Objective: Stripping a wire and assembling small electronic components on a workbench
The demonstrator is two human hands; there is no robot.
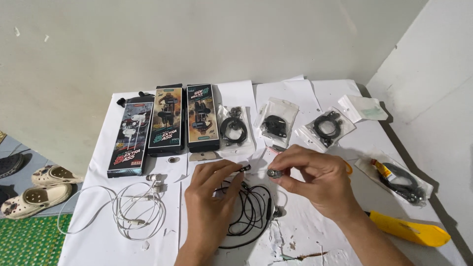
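Head view, left hand: your left hand is pinched on a small dark piece of the black earphones, thumb and forefinger pressed together on it, directly above the black coil.
Head view, right hand: your right hand is pinching a small round earbud part between thumb and fingertips, just right of the left hand's piece; the 2 parts are close but apart.
Head view, black earphones: the black cable lies in loose loops on the table, under and between your 2 hands.
Head view, white earphones: a white earphone set lies tangled on the table to the left of the black coil, well clear of your left hand.
Head view, boxes: 3 tall printed boxes lie side by side beyond the white set, up and to the left of the black coil.
Head view, bags: 3 clear bags with coiled black cables lie in a row beyond your hands, to the right of the boxes.
Head view, right edge: another clear bag with a cable and a small tube lies right of your right hand, and a yellow-handled tool lies nearer than that bag.
Head view, floor: pale clogs sit on the floor, far left of the black coil.
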